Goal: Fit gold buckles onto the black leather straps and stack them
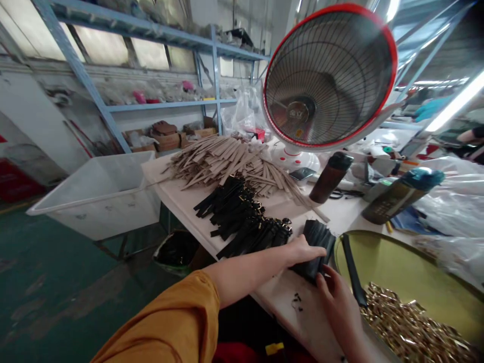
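A stack of black strips [319, 233], perhaps leather, lies on the table beside a large round yellow-green tray. My left hand [302, 251] reaches across from the left and grips the stack from above, its thumb pointing right. At the near end of the stack my right hand [340, 300] has its thumb and fingers curled on the strips' ends; exactly what it pinches is partly hidden. Left of my hands, black straps with gold metal fittings [245, 217] lie in an overlapping row. Many small gold metal pieces [412, 322] fill the near part of the tray [389, 252].
Pale strips [227, 159] are heaped at the back of the table. Behind stands a heater with a red rim [328, 75]. Two bottles, one dark brown [329, 179] and one with a teal lid [401, 196], stand beyond the tray. A white bin [102, 217] is left.
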Demonstrator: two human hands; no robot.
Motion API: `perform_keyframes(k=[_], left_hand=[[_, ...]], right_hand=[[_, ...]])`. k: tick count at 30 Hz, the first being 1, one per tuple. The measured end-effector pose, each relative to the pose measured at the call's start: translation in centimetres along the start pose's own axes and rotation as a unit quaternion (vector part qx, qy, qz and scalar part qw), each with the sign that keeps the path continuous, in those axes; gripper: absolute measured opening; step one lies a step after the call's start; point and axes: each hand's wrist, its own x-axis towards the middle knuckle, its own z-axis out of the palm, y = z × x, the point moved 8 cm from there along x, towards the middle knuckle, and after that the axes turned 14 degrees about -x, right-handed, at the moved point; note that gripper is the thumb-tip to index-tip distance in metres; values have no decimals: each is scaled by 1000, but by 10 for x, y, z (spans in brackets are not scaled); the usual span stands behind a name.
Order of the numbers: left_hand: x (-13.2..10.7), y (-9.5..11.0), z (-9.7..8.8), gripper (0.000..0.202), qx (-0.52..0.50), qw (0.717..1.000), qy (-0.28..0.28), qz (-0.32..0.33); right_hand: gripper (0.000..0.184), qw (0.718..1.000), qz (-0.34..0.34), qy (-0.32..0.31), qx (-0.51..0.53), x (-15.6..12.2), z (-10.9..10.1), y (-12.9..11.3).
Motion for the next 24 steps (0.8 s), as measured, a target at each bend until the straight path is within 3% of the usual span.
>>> perform_keyframes(k=[2, 5, 7, 10, 15, 19, 24], left_hand=[[-21, 9, -10, 72, 79, 996, -31, 38], [-68, 41, -43, 55, 208, 944, -69, 248], [-94, 48, -79, 48, 289, 900, -20, 326], [-109, 34, -128, 65, 387, 862, 75, 318], [-93, 5, -148, 80, 457, 832, 96, 300], [-64, 8, -163, 83, 461, 832, 122, 282], [-37, 14, -182, 75, 479, 825, 127, 272]], right_hand=[[45, 997, -25, 66, -30, -3, -17, -14], [44, 985, -120, 108, -56, -5, -26, -63], [49, 977, -159, 89, -106, -3, -15, -95], [63, 960, -173, 81, -204, 4, 9, -126], [82, 948, -174, 94, -250, 11, 44, -144], [89, 952, -150, 100, -246, 20, 64, -150], [90, 956, -82, 49, -278, 44, 82, -162]])
